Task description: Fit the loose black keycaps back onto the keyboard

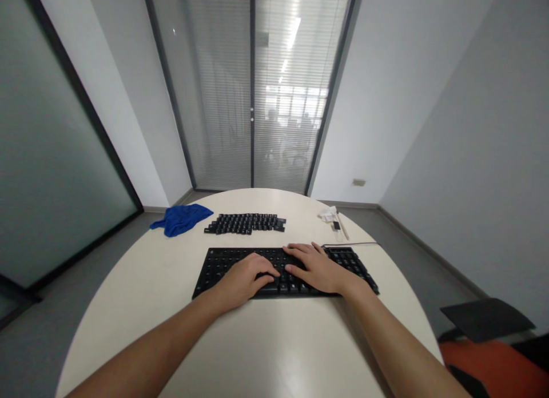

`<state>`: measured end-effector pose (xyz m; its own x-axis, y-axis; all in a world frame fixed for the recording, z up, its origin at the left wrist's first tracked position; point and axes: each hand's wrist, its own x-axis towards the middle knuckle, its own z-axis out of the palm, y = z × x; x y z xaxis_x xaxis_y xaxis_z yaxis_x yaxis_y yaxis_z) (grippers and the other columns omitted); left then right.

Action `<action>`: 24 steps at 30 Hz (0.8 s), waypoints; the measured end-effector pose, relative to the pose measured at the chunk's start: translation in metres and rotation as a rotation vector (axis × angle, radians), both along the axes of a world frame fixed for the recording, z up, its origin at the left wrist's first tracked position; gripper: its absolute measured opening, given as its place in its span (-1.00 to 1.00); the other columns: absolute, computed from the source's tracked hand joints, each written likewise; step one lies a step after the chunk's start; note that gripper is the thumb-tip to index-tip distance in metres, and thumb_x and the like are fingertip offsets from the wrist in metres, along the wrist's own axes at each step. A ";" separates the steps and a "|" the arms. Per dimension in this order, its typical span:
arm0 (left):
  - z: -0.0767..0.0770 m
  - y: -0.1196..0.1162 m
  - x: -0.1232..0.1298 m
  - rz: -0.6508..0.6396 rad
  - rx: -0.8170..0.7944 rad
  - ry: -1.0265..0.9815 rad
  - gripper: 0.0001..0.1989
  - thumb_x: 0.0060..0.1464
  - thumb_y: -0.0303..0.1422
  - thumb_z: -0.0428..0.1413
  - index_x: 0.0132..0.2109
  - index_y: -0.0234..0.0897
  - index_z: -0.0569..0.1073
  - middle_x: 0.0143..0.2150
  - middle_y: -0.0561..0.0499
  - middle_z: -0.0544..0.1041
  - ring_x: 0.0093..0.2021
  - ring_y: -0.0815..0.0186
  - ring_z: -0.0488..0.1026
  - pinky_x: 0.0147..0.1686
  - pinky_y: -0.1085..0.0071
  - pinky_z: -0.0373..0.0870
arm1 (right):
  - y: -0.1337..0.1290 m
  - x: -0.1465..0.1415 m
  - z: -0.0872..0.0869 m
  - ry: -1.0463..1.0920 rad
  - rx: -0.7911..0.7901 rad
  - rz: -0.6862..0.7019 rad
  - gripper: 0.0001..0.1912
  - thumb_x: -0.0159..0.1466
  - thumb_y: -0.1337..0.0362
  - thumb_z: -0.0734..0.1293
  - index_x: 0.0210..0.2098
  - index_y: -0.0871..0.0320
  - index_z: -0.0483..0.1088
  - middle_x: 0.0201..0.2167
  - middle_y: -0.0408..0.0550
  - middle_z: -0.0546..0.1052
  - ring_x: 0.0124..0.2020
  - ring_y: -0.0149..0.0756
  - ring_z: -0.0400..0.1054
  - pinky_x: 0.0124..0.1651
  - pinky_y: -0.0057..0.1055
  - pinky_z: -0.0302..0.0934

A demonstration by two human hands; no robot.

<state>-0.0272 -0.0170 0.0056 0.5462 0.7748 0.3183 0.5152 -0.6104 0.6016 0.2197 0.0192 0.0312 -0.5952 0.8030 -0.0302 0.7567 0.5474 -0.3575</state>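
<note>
the keyboard (274, 257) is lying nearer the right edge of the table (278, 343), probably light and stiff, its ends offering a hold; loose keycaps (246, 223) are sitting toward the far edge, likely slippery. the right hand (319, 269) is resting spread on the keyboard; the left hand (246, 281) is curling there, whether pinching i can't tell. beyond, blinds (291, 109) are hanging.
</note>
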 end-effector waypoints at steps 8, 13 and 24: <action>0.003 -0.005 0.004 0.011 0.058 0.090 -0.82 0.30 -0.38 0.12 -0.08 -0.12 0.61 -0.09 0.02 0.58 0.00 0.23 0.44 0.04 0.30 0.38 | -0.003 -0.001 0.004 -0.010 0.006 -0.014 -0.37 0.40 -0.11 0.13 0.35 0.04 0.20 0.37 0.07 0.22 0.39 0.01 0.03 0.42 0.18 -0.34; 0.008 -0.009 0.007 0.067 0.080 0.089 -0.85 0.26 -0.39 0.15 -0.04 -0.20 0.56 -0.08 -0.01 0.59 -0.02 0.21 0.45 0.03 0.28 0.39 | -0.003 -0.001 0.003 -0.014 0.010 -0.006 -0.36 0.40 -0.13 0.11 0.35 0.04 0.19 0.37 0.08 0.22 0.40 0.00 0.02 0.42 0.19 -0.33; 0.007 -0.010 0.009 0.033 0.153 0.163 -0.82 0.29 -0.43 0.11 -0.05 -0.20 0.59 -0.10 -0.01 0.58 -0.05 0.22 0.43 0.00 0.30 0.39 | -0.001 -0.001 -0.001 -0.009 0.020 -0.001 -0.35 0.41 -0.12 0.11 0.35 0.06 0.19 0.37 0.09 0.22 0.39 0.02 0.03 0.42 0.20 -0.33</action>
